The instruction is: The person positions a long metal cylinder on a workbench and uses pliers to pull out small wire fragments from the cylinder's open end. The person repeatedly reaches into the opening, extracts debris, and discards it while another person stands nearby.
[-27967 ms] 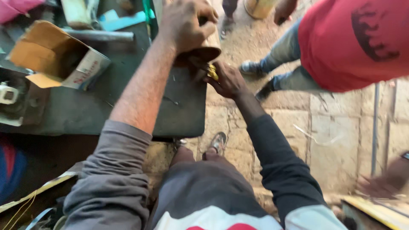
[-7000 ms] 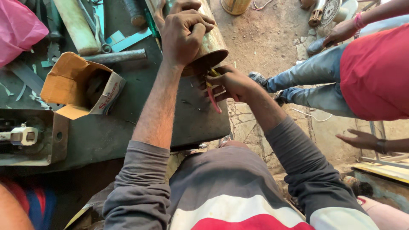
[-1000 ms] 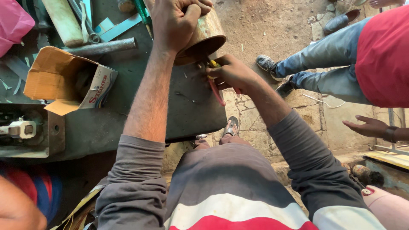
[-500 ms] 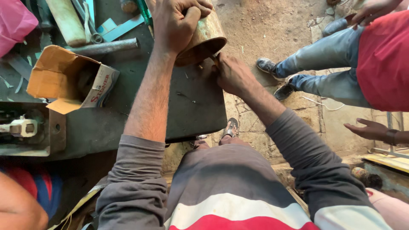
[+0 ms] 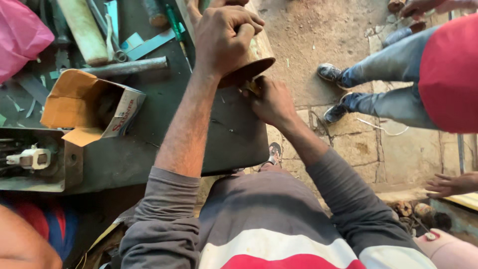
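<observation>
Both hands on brass cylinder (image 5: 254, 55) — right hand (image 5: 269, 102) fingertips hidden.

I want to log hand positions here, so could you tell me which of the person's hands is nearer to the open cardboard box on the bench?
Left. The left hand grips the metal cylinder closer to the cardboard box; the right hand works at the cylinder's rim, farther away.

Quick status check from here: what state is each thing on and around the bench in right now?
Left hand: clamped over the top of the metal can, can tilted.
Right hand: pressed at the can's lower rim; whether it holds anything, cannot tell.
Cardboard box: on its side, flaps open.
Metal rod: lying flat on the workbench.
Pink bag: crumpled at the bench's corner.
</observation>
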